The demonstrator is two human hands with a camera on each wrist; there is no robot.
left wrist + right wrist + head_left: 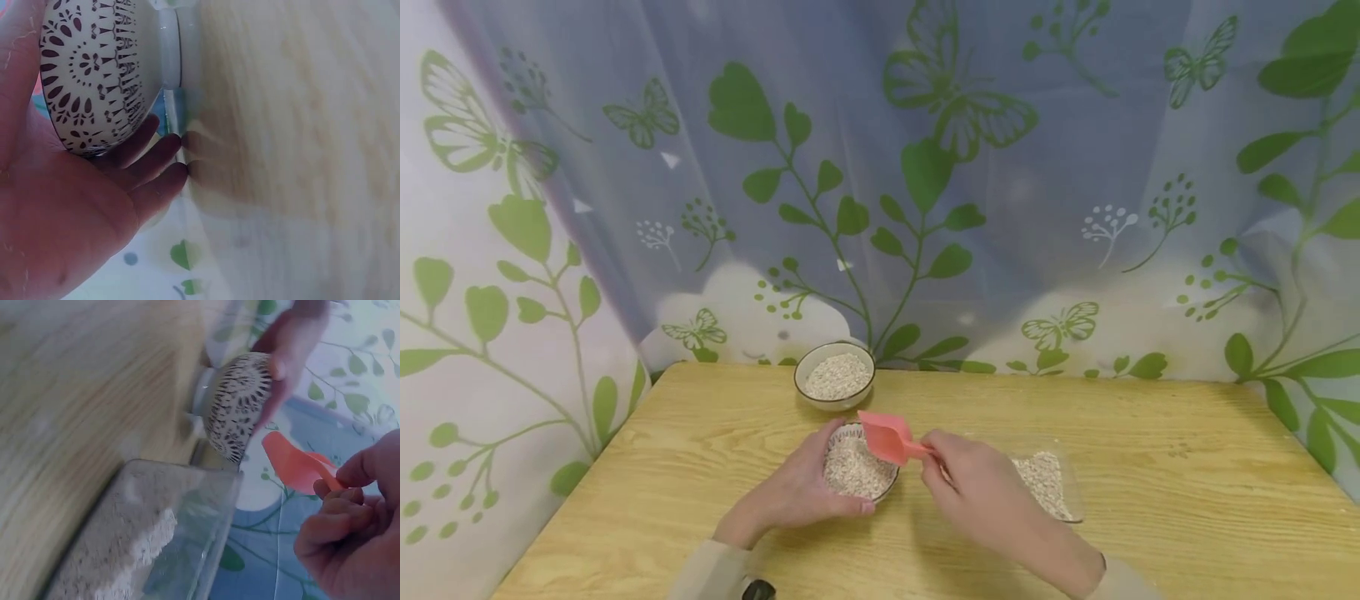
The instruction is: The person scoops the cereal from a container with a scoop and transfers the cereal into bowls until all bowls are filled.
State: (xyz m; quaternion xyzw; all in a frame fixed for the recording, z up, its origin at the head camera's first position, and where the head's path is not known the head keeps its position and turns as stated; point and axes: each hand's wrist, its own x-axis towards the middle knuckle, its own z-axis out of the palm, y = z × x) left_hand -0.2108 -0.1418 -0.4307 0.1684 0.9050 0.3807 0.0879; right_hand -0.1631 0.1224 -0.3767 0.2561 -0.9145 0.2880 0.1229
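Observation:
My left hand [805,487] holds the left side of a patterned bowl [94,75], its thumb along the near rim and its fingers round the far side. Pale flakes that look like rolled oats [857,472] fill much of this bowl. In the head view, a pink plastic scoop [884,438] tilts over the bowl's right part, with no flakes showing in it. My right hand [985,487] pinches the scoop's handle between thumb and fingers. The right wrist view shows the scoop [294,464] above the rim level of the dark-printed bowl [240,403].
A second bowl [835,405] of the same flakes stands behind, near the table's back edge. To the right, partly hidden by my right hand, is a clear container [219,494] with more flakes. A leaf-and-butterfly curtain [1000,208] hangs behind the wooden table [1180,467].

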